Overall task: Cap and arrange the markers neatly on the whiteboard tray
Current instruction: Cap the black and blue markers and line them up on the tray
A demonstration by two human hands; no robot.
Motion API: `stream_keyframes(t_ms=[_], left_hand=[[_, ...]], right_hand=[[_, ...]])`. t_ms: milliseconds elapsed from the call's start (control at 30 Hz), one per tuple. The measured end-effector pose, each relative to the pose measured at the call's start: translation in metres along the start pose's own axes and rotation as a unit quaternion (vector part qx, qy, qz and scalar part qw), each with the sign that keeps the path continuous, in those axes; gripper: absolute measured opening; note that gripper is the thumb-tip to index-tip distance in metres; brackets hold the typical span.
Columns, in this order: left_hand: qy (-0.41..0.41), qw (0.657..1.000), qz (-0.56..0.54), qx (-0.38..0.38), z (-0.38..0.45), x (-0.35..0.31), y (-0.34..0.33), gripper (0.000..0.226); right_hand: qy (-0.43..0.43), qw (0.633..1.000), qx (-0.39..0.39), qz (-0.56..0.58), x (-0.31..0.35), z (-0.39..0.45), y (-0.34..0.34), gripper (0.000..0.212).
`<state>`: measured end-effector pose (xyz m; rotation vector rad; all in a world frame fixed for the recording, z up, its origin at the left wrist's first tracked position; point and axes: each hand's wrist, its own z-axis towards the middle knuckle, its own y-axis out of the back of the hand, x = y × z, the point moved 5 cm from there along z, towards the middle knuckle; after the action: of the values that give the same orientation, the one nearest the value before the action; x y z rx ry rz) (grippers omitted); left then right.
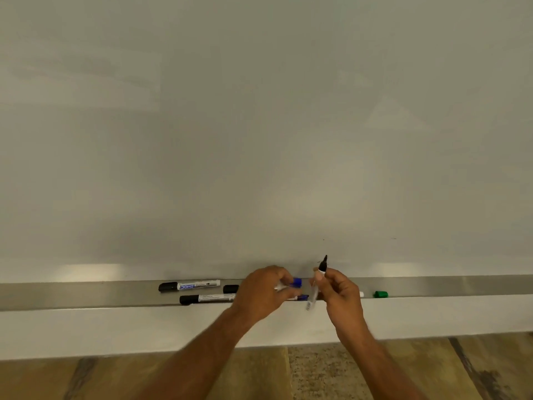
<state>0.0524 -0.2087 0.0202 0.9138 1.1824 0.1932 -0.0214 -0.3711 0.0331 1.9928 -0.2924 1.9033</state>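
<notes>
Your right hand (pixel 340 295) gripped an uncapped black marker (pixel 318 280), tip up; your left hand (pixel 265 293) seemingly pinched a blue cap (pixel 297 282). Left of it, capped markers (pixel 190 285) lay on the metal tray (pixel 86 294) beneath the blank whiteboard (pixel 259 125); below, wood-look floor (pixel 115 379).

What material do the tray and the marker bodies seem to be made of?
The tray looks like brushed metal, perhaps aluminium: grey, with a dull sheen and soft reflections. The marker bodies, such as the capped black marker, look like smooth white plastic with printed labels, and the caps like glossy coloured plastic; the loose green cap shows this.
</notes>
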Motion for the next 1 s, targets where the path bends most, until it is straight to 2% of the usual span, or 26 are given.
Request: stream_keyframes(t_ms=[167, 267, 333, 733, 1000], left_hand=[[0.042, 0.99, 0.123, 0.046, -0.013, 0.053, 0.036, 0.043], [0.045, 0.978, 0.182, 0.087, -0.018, 0.065, 0.043, 0.043], [0.038, 0.974, 0.199, 0.104, -0.021, 0.066, 0.041, 0.042], [0.036, 0.961, 0.241, 0.13, -0.016, 0.055, 0.027, 0.04], [0.086, 0.973, 0.178, 0.12, -0.012, 0.053, 0.028, 0.027]], right_hand=[[0.027, 0.993, 0.022, -0.11, 0.0, 0.002, -0.004, 0.018], [0.076, 0.984, 0.044, -0.153, 0.005, 0.0, -0.01, 0.014], [0.091, 0.981, 0.046, -0.168, 0.005, -0.002, -0.014, 0.021], [0.081, 0.977, 0.04, -0.192, -0.002, -0.004, -0.011, 0.025], [0.066, 0.977, 0.054, -0.193, -0.013, -0.005, -0.008, 0.012]])
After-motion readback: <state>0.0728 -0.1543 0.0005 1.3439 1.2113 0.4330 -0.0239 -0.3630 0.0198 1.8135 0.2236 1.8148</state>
